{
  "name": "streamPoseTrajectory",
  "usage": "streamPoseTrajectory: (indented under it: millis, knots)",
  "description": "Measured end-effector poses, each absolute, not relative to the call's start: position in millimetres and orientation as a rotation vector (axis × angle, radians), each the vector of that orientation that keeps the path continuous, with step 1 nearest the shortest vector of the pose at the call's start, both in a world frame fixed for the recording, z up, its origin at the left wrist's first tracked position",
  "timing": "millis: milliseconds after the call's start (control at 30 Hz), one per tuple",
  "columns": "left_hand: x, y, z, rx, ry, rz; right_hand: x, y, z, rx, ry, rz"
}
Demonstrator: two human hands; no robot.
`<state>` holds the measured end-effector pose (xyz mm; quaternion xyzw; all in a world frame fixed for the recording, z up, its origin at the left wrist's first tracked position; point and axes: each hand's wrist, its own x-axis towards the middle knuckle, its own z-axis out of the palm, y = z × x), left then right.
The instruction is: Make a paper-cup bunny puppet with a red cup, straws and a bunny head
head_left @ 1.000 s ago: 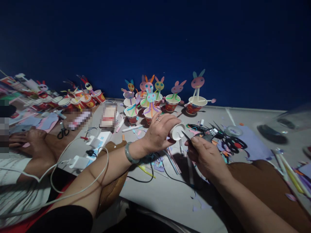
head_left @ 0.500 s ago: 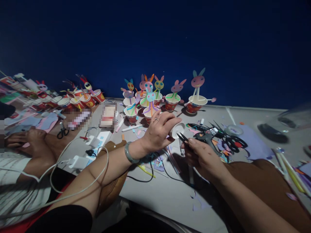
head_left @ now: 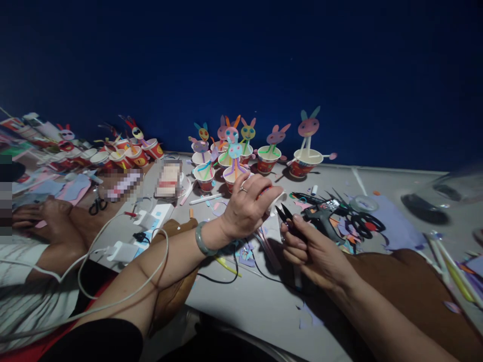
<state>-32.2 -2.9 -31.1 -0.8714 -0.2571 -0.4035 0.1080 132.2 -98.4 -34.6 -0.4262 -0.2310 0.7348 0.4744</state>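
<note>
A long grey table [head_left: 256,301] runs under a deep blue wall [head_left: 241,60], crowded with red paper cups carrying bunny figures [head_left: 236,151] on straws; whatever print those cups bear is too small to read. A co-worker's hands [head_left: 49,216] rest flat at the far left. Black scissors [head_left: 362,221] and a glue gun [head_left: 320,211] lie among paper scraps. Front and centre, the left hand [head_left: 247,208] curls its fingers tightly around a small cup [head_left: 272,201], tipped sideways just above the table. The right hand [head_left: 309,249] pinches little black snips [head_left: 285,216], blades parted, tips just beside the cup's rim.
</note>
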Motion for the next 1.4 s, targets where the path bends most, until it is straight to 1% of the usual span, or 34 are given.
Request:
streamPoseTrajectory:
  millis: [133, 533, 867, 1000, 1167, 1400]
  knots:
    - [-32, -3, -32, -2.524, -0.725, -1.245, 131, -98, -35, -1.035, -0.561, 1.798]
    - [-30, -1, -34, -2.598, -0.718, -1.262, 130, -96, -37, -1.054, -0.567, 1.737]
    - [-31, -1, -33, -2.654, -0.66, -1.233, 132, -95, -41, -1.114, -0.613, 1.637]
    - [-33, 0, -33, -2.72, -0.693, -1.149, 132, -95, -39, -1.163, -0.639, 1.571]
    - [-35, 1, -32, -2.791, -0.692, -1.125, 135, -94, -45, -1.213, -0.789, 1.413]
    - [-35, -2, -26, -2.998, -0.758, -1.155, 140, -94, -48, -1.312, -1.12, 0.979]
